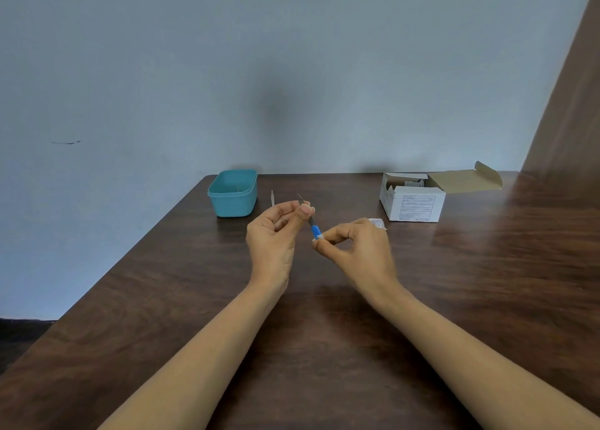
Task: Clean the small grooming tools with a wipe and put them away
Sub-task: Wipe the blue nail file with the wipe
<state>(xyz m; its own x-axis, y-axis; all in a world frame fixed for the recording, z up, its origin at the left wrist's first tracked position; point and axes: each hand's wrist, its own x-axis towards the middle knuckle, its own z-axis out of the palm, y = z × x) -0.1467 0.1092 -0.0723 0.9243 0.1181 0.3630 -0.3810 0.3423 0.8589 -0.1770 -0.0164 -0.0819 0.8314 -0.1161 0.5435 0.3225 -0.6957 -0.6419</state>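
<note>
- Left hand [276, 231]: raised above the table [324, 332], palm toward the camera, fingers curled; thumb and fingertips pinch the metal part of a slim grooming tool [314, 229].
- Tool: thin grey blade with a blue handle, held off the table between the two hands, tilted; tip points up and away, blue end down toward the right hand.
- Right hand [357, 248]: thumb and forefinger pinch a small white wipe [319, 236] around the blue end of the tool; other fingers curled.
- Torn white packet [377, 223]: just behind the right hand; whether it touches cannot be told.
- Teal tub [232, 205]: open, far left of table; contents unclear.
- Narrow white strip [272, 198]: between tub and left hand; identity unclear.
- White cardboard box [415, 205]: far right, flap open.
</note>
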